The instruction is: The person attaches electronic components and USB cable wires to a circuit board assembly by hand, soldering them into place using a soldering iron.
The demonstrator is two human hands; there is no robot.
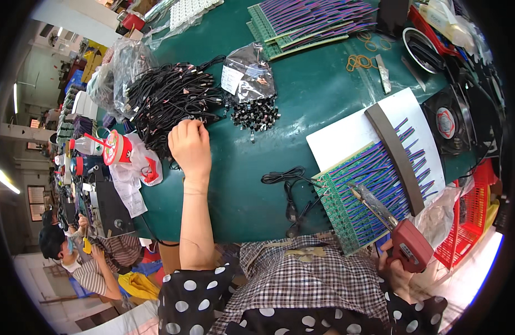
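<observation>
**One hand in the black wires, one hand on the red tool**

The left hand reaches far out over the green table. Its fingers are bent and pinch into the edge of a big heap of black cables. The heap lies at the far left of the table, just past the hand. Right beside the heap sits a small pile of little black parts, spilling out of a shiny plastic bag.

The right hand is low at the right edge, close to the body. Its fingers are closed tight around the red handle of a soldering gun. The thin metal tip points up and to the left, and it sits over a green circuit board with rows of purple and blue wires. A grey bar lies across those wires. Under the board is a white sheet.

One loose black cable lies on the table between the two hands. More green boards are stacked at the far end. A red basket stands at the right.
</observation>
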